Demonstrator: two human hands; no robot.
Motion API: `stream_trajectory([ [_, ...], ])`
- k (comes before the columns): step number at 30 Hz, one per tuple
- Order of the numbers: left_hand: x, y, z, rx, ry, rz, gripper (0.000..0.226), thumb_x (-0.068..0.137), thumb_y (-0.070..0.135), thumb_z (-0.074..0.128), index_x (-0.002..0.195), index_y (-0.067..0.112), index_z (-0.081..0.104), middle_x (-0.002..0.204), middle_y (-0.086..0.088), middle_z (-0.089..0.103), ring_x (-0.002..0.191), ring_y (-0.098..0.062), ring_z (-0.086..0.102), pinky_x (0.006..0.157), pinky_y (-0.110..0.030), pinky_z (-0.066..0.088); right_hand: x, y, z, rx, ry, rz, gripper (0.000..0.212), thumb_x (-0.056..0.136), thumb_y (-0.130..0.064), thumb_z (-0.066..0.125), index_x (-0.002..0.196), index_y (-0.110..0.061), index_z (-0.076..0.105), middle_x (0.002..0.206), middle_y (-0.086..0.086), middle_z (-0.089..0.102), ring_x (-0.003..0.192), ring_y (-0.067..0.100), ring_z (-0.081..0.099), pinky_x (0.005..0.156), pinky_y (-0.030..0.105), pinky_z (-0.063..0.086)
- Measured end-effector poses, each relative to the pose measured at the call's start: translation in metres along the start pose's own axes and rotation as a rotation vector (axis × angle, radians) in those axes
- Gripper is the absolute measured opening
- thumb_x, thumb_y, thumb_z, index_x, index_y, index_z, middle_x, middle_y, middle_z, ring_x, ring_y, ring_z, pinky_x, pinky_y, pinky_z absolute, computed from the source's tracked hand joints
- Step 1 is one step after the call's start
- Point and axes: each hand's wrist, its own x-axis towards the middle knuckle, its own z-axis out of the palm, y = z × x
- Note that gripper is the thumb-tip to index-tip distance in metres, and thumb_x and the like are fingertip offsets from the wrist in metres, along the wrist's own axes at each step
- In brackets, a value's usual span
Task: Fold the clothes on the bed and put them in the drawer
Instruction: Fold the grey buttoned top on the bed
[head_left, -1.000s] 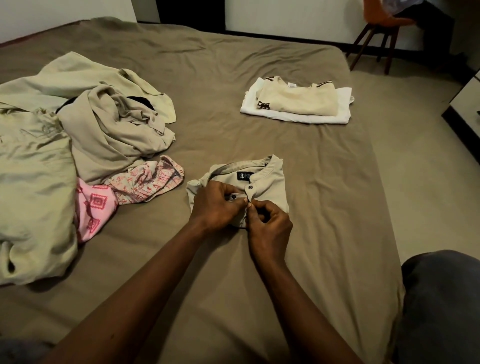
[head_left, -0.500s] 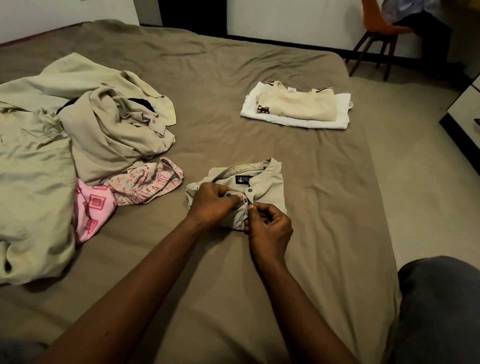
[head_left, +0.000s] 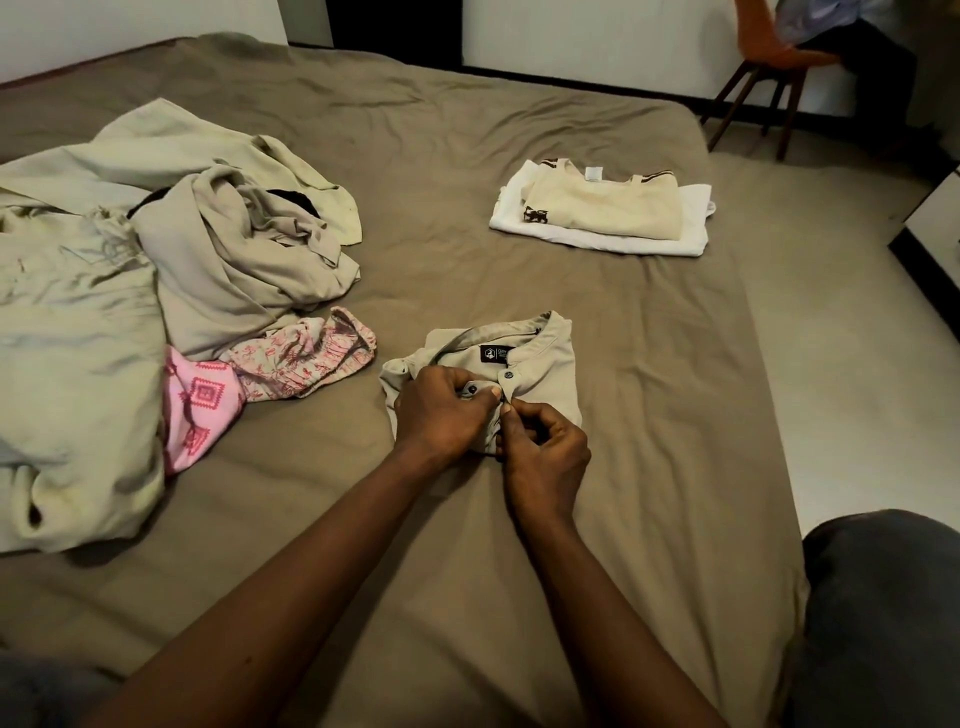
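A folded beige collared shirt (head_left: 545, 364) with a black neck label lies in the middle of the brown bed (head_left: 649, 415). My left hand (head_left: 441, 413) grips the shirt's left front by the button placket. My right hand (head_left: 545, 457) pinches the placket edge just below the collar button, fingertips meeting the left hand's. Two folded garments, a cream top (head_left: 602, 208) on a white one (head_left: 693, 234), lie stacked at the far right of the bed. A heap of unfolded beige clothes (head_left: 208, 249) and a pink patterned garment (head_left: 208, 400) lie at the left.
A large pale garment (head_left: 67, 364) spreads over the bed's left edge. A wooden chair (head_left: 763, 67) with a seated person stands on the floor at the back right. A white and black furniture edge (head_left: 930, 234) shows at the right. My knee (head_left: 883, 613) is at the bottom right.
Both hands stay on the shirt's placket, with only small finger shifts. The shirt has not moved on the bed.
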Motion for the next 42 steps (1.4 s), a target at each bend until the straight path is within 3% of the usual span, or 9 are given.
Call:
stream_trajectory([
  [13, -0.005, -0.005, 0.007, -0.028, 0.071, -0.018, 0.035, 0.070, 0.054, 0.067, 0.091, 0.030, 0.082, 0.080, 0.013, 0.078, 0.081, -0.010, 0.075, 0.082, -0.041, 0.061, -0.001, -0.002, 0.000, -0.065, 0.014, -0.076, 0.007, 0.089, -0.025, 0.075, 0.090, -0.020, 0.079, 0.078, -0.009, 0.075, 0.068, 0.007, 0.068, 0.067, 0.029, 0.055],
  [16, -0.011, -0.004, 0.009, 0.009, 0.125, -0.009, 0.025, 0.077, 0.047, 0.071, 0.092, 0.029, 0.082, 0.079, 0.012, 0.077, 0.080, -0.009, 0.073, 0.083, -0.040, 0.060, -0.003, -0.003, 0.001, -0.076, 0.007, -0.112, 0.005, 0.090, -0.022, 0.075, 0.089, -0.019, 0.079, 0.083, -0.007, 0.073, 0.070, 0.006, 0.067, 0.066, 0.023, 0.052],
  [19, -0.016, -0.005, 0.012, 0.018, 0.148, 0.013, 0.025, 0.078, 0.050, 0.069, 0.090, 0.031, 0.081, 0.077, 0.015, 0.076, 0.081, -0.008, 0.073, 0.091, -0.043, 0.057, -0.004, -0.003, 0.003, -0.129, 0.010, -0.147, 0.008, 0.090, -0.024, 0.073, 0.086, -0.019, 0.076, 0.084, -0.007, 0.069, 0.071, 0.007, 0.065, 0.068, 0.030, 0.054],
  [27, -0.008, -0.015, -0.003, -0.066, -0.123, 0.012, 0.029, 0.075, 0.049, 0.066, 0.098, 0.040, 0.080, 0.090, 0.016, 0.078, 0.094, -0.008, 0.075, 0.095, -0.045, 0.058, -0.002, -0.009, 0.004, -0.191, -0.003, -0.149, 0.007, 0.087, -0.025, 0.071, 0.081, -0.022, 0.073, 0.078, -0.008, 0.067, 0.068, 0.007, 0.062, 0.068, 0.038, 0.054],
  [30, 0.004, -0.004, -0.024, 0.068, -0.244, 0.093, 0.024, 0.081, 0.040, 0.068, 0.098, 0.034, 0.082, 0.090, 0.016, 0.079, 0.092, -0.007, 0.074, 0.089, -0.044, 0.060, 0.003, -0.016, 0.002, -0.203, -0.018, -0.110, 0.008, 0.086, -0.028, 0.070, 0.081, -0.021, 0.072, 0.071, -0.008, 0.069, 0.067, 0.007, 0.064, 0.067, 0.034, 0.054],
  [33, 0.017, 0.008, -0.045, 0.311, -0.169, 0.166, 0.022, 0.076, 0.044, 0.069, 0.092, 0.035, 0.080, 0.093, 0.015, 0.078, 0.091, -0.008, 0.072, 0.083, -0.036, 0.058, 0.005, -0.023, 0.001, -0.270, -0.009, -0.075, 0.006, 0.083, -0.028, 0.068, 0.079, -0.024, 0.068, 0.065, -0.010, 0.065, 0.065, 0.005, 0.061, 0.065, 0.031, 0.051],
  [34, 0.020, 0.011, -0.049, 0.379, -0.143, 0.176, 0.018, 0.077, 0.045, 0.072, 0.090, 0.036, 0.079, 0.094, 0.012, 0.078, 0.091, -0.011, 0.071, 0.081, -0.035, 0.057, 0.004, -0.026, 0.001, -0.304, 0.002, -0.104, 0.004, 0.083, -0.029, 0.068, 0.084, -0.026, 0.066, 0.069, -0.011, 0.065, 0.068, 0.004, 0.060, 0.067, 0.031, 0.050],
  [38, 0.021, 0.014, -0.050, 0.432, -0.093, 0.230, 0.012, 0.083, 0.047, 0.076, 0.089, 0.037, 0.077, 0.092, 0.010, 0.077, 0.089, -0.013, 0.069, 0.079, -0.034, 0.055, 0.006, -0.037, 0.004, -0.447, 0.025, -0.295, 0.036, 0.089, -0.037, 0.067, 0.123, -0.030, 0.060, 0.106, -0.013, 0.059, 0.094, 0.007, 0.059, 0.079, 0.029, 0.046],
  [42, 0.027, 0.012, -0.052, 0.432, -0.124, 0.272, 0.011, 0.086, 0.047, 0.075, 0.091, 0.037, 0.077, 0.094, 0.011, 0.077, 0.093, -0.011, 0.069, 0.082, -0.034, 0.053, 0.026, -0.052, 0.005, -0.732, -0.109, -0.277, 0.036, 0.092, -0.051, 0.062, 0.117, -0.025, 0.066, 0.110, -0.004, 0.068, 0.102, 0.022, 0.065, 0.079, 0.035, 0.048],
])
